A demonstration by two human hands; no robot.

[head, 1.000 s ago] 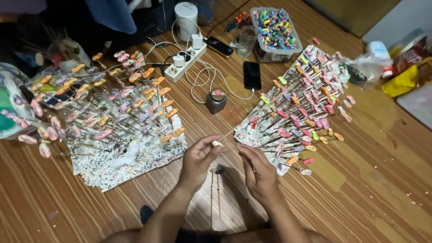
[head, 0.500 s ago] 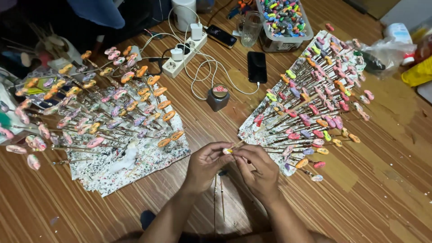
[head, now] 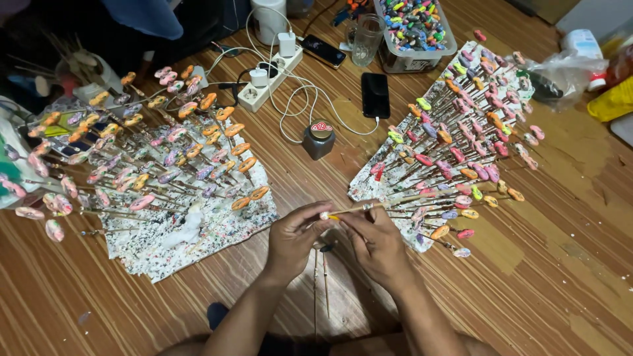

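Sticks (head: 151, 158) topped with small painted pieces, orange and pink among them, lie fanned over a paint-speckled sheet (head: 198, 231) at the left of the wooden floor (head: 560, 283). Centre rear: a white power strip (head: 270, 82) with chargers, a small dark jar (head: 319, 138), a black phone (head: 375, 94). Centre foreground: the left hand (head: 293, 240) pinches with closed fingers the pale tip of a thin stick (head: 369, 207); the right hand (head: 379, 240) grips the shaft just beside it, fingers closed around it. The stick runs level between both hands, pointing right toward a second sheet (head: 395, 165) of similar sticks. Judged light, stiff but easily snapped; the small painted tip may be wet or fragile, so holding belongs on the bare shaft. A tub of coloured pieces (head: 415, 26) stands rear right.
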